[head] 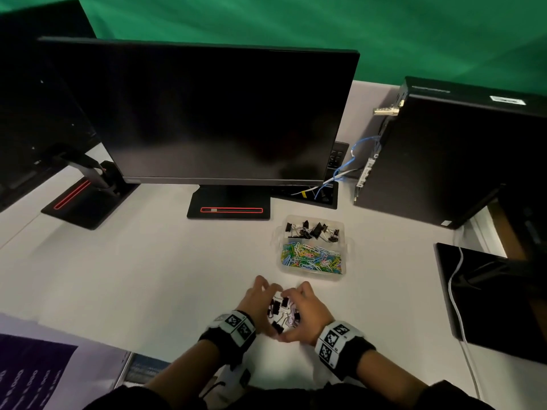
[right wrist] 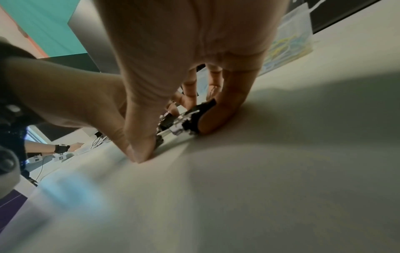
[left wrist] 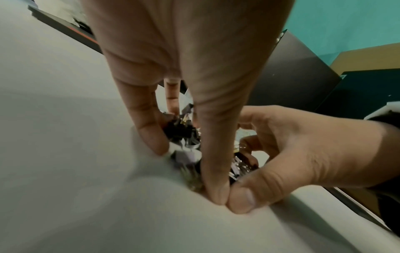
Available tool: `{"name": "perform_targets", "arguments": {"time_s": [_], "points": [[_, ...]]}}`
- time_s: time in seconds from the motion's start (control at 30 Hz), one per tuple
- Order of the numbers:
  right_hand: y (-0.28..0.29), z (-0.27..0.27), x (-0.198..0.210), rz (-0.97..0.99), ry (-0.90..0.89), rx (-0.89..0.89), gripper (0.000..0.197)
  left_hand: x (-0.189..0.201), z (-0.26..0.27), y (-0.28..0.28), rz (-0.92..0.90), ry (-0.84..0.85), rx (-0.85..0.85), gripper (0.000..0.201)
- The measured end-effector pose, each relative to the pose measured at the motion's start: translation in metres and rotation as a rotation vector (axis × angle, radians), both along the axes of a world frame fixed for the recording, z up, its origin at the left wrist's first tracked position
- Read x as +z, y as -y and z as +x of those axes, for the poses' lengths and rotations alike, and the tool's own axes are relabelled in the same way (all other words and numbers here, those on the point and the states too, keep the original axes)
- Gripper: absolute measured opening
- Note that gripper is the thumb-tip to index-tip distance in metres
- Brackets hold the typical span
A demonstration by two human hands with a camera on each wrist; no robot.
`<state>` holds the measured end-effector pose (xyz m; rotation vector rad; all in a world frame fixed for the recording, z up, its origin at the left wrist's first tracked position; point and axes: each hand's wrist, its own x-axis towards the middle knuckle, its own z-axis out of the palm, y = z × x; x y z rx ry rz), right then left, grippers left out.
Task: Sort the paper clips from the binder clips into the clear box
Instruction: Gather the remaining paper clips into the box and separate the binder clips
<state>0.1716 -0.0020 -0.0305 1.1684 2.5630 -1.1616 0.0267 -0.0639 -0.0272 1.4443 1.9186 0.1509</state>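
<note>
A small heap of black binder clips (head: pixel 276 309) lies on the white table (head: pixel 165 276) near its front edge, with something pale purple among them. My left hand (head: pixel 262 303) and right hand (head: pixel 306 307) cup the heap from both sides, fingers curled round it and thumb tips touching at the near side. The left wrist view shows the clips (left wrist: pixel 179 130) between my fingers, and the right wrist view shows one clip (right wrist: pixel 194 118) against a right finger. Just beyond stands the clear box (head: pixel 347 247): black binder clips (head: pixel 313 230) in its far compartment, coloured paper clips (head: pixel 312 258) in its near one.
A dark monitor (head: pixel 213 113) on a black stand (head: pixel 229 204) fills the back, with a second monitor (head: pixel 35 113) to its left. A black computer tower (head: pixel 450 155) with cables stands at the right. A black pad (head: pixel 497 297) with a white cable lies near right.
</note>
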Motion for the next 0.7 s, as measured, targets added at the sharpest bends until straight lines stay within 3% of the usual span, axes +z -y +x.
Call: {"name": "perform_targets", "arguments": {"time_s": [0.2,0.57,0.7], "points": [[-0.002,-0.004,-0.001,0.025,0.011,0.012,0.072,-0.001,0.000,0.000,0.012,-0.026,-0.041,0.066],[0.002,-0.023,0.000,0.105,0.269,0.024,0.045,0.005,0.006,-0.004,-0.053,-0.096,0.010,0.027],[-0.004,-0.024,-0.001,0.111,0.291,0.065,0.026,0.002,0.012,-0.006,-0.069,-0.144,0.026,0.025]]}}
